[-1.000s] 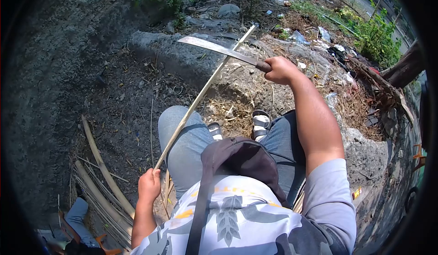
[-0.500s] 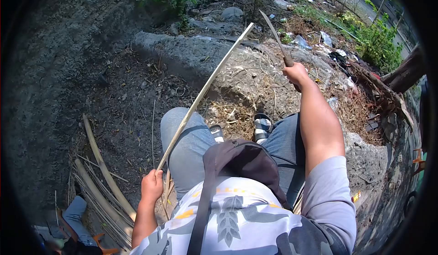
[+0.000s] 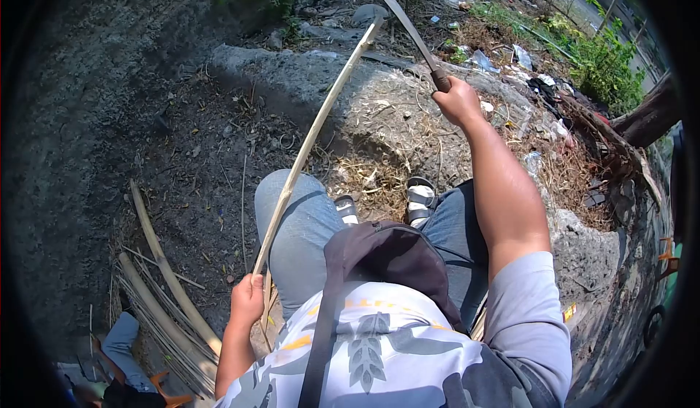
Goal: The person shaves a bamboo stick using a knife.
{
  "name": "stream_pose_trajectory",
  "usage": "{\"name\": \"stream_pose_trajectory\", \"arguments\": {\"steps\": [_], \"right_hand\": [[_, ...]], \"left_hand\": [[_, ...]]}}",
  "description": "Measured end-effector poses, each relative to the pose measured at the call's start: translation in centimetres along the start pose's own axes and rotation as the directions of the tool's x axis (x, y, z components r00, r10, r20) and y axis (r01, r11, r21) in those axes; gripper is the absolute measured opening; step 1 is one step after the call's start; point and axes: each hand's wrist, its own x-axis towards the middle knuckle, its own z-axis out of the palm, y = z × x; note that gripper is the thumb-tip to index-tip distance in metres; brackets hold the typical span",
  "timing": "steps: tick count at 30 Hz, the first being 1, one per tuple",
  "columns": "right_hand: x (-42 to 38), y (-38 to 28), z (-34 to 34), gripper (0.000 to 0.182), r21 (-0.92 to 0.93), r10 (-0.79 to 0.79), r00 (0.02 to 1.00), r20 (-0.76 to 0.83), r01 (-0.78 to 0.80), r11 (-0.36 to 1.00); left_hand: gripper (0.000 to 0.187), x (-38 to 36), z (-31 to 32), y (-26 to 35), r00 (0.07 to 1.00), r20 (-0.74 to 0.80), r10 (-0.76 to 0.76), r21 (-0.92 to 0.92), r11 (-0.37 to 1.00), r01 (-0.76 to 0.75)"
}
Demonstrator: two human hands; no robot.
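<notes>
Slanting forward and rightward from the left hand (image 3: 246, 300) clasping its near end, the long pale wooden strip (image 3: 310, 138) stands left of the curved metal machete (image 3: 405, 25) gripped by the right hand (image 3: 459, 102).

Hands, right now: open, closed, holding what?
Left hand: closed, holding a long bamboo strip.
Right hand: closed, holding a machete by its handle.

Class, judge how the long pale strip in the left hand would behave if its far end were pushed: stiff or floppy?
The pale strip is probably stiff: its far end juts past the left knee without visibly drooping. Its slim width and gentle curve suggest some springiness.
</notes>
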Motion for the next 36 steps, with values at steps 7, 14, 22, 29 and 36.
{"name": "stream_pose_trajectory", "arguments": {"steps": [7,14,22,29,36], "right_hand": [[-3.6,-4.1,-1.7,0.038,0.156,-0.350,0.866,0.357,0.314,0.937],[-5.6,-6.2,-1.9,0.019,-0.086,-0.502,0.794,0.343,0.559,0.825],[-3.4,-3.4,-2.8,0.029,-0.082,-0.299,0.854,0.427,0.366,0.927],[-4.1,-4.7,-2.1,0.025,-0.018,-0.442,0.823,0.356,0.479,0.878],[-1.6,-0.6,-3.2,0.034,0.040,-0.224,0.933,0.280,0.222,0.974]], "left_hand": [[0.046,1.3,-0.3,1.3,0.994,0.093,-0.054,-0.180,0.981,0.070],[0.044,3.2,-1.3,6.7,0.998,0.063,-0.004,-0.162,0.987,0.014],[0.043,3.2,-1.1,8.5,0.997,0.076,-0.015,-0.036,0.999,0.017],[0.042,2.9,-0.8,9.0,0.998,0.041,0.048,-0.100,0.994,-0.044],[0.040,2.0,-2.5,9.0,0.997,-0.003,0.076,0.073,0.994,-0.076]]}}
